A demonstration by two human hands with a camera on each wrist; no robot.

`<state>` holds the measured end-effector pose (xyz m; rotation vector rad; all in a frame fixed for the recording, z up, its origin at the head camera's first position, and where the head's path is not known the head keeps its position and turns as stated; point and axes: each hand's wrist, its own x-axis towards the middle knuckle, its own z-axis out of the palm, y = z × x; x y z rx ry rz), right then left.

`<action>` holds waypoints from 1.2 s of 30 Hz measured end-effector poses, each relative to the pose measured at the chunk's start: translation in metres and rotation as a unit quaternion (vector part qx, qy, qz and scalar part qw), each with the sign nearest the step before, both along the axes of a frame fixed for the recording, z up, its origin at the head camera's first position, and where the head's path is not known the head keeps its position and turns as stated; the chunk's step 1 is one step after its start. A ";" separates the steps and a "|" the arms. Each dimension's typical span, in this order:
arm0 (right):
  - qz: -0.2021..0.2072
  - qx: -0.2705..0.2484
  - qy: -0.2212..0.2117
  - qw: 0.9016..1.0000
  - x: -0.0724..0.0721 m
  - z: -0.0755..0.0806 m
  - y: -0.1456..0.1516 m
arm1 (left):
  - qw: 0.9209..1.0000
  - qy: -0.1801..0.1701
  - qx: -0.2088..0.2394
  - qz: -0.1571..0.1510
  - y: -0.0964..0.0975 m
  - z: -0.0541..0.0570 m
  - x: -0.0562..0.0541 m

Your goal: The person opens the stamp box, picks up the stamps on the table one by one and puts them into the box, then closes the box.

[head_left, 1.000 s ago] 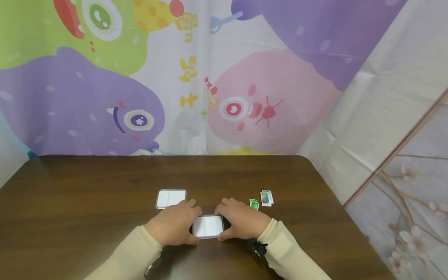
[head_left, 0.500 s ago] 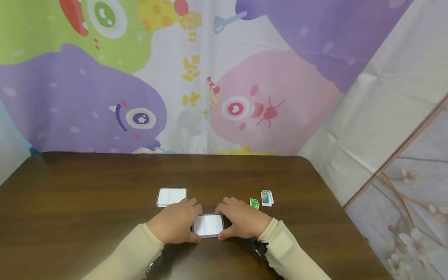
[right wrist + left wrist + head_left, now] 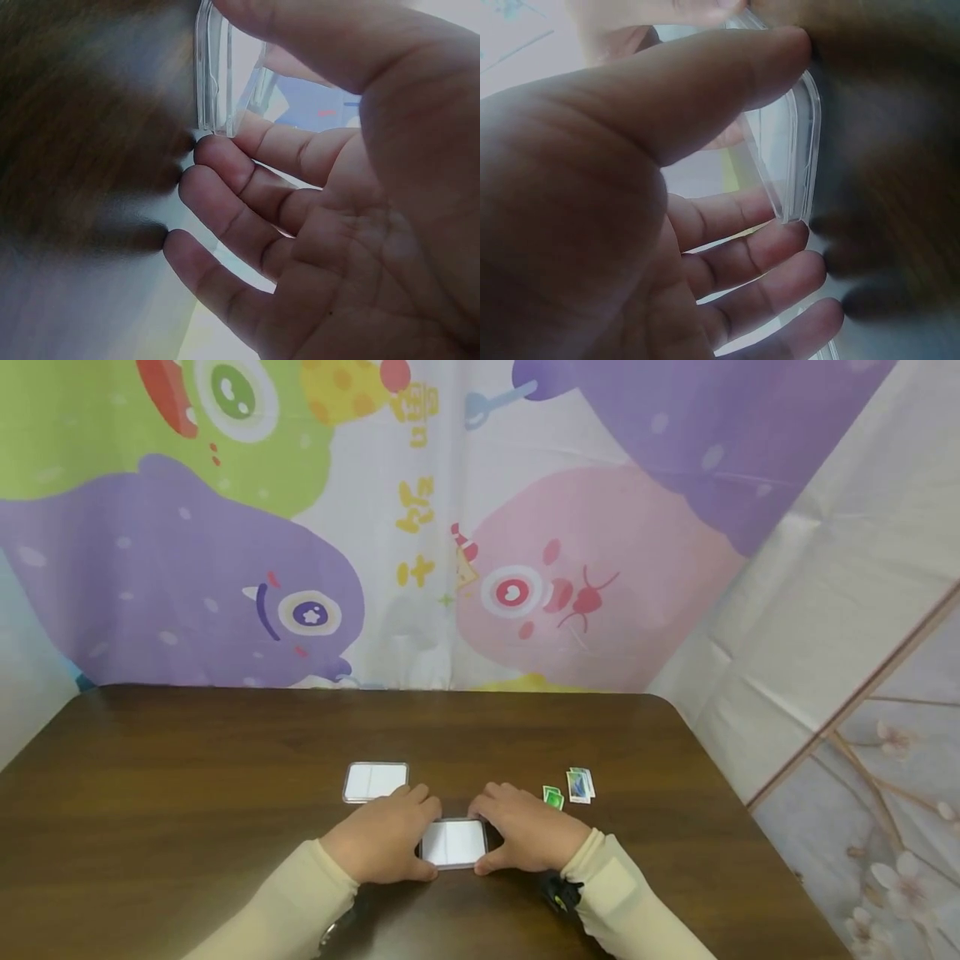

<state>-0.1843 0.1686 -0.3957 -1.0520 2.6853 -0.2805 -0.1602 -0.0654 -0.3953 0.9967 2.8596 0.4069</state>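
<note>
A flat clear plastic case [image 3: 453,843] with white inside and a thin line down its middle lies on the table in front of me. At its left end my left hand [image 3: 381,835] grips it, thumb on the near edge and fingertips at the far edge. My right hand [image 3: 534,831] holds the right end the same way. Up close in the left wrist view, the case [image 3: 801,146] shows a layered, see-through rim between thumb and index finger. The right wrist view has the other end of the case [image 3: 214,75] against the fingertips, which reach down to the tabletop.
A second clear case [image 3: 377,781] with white inside lies behind my left hand. Small green cards [image 3: 552,797] lie just beyond my right hand, beside a few picture cards [image 3: 580,785]. The brown wooden table [image 3: 225,760] ends at a cartoon-printed curtain [image 3: 405,635].
</note>
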 end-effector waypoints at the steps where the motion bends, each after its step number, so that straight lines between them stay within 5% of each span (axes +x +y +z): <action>1: 0.000 0.001 0.000 1.000 0.000 0.000 0.001 | 1.000 -0.001 0.001 -0.001 0.001 0.000 0.000; 25: 0.010 -0.001 -0.002 1.000 0.000 0.002 0.000 | 0.999 0.005 0.029 -0.014 0.000 0.002 0.003; 36: 0.013 0.015 0.006 1.000 0.001 0.006 0.001 | 1.000 0.007 0.005 -0.008 0.001 0.000 0.001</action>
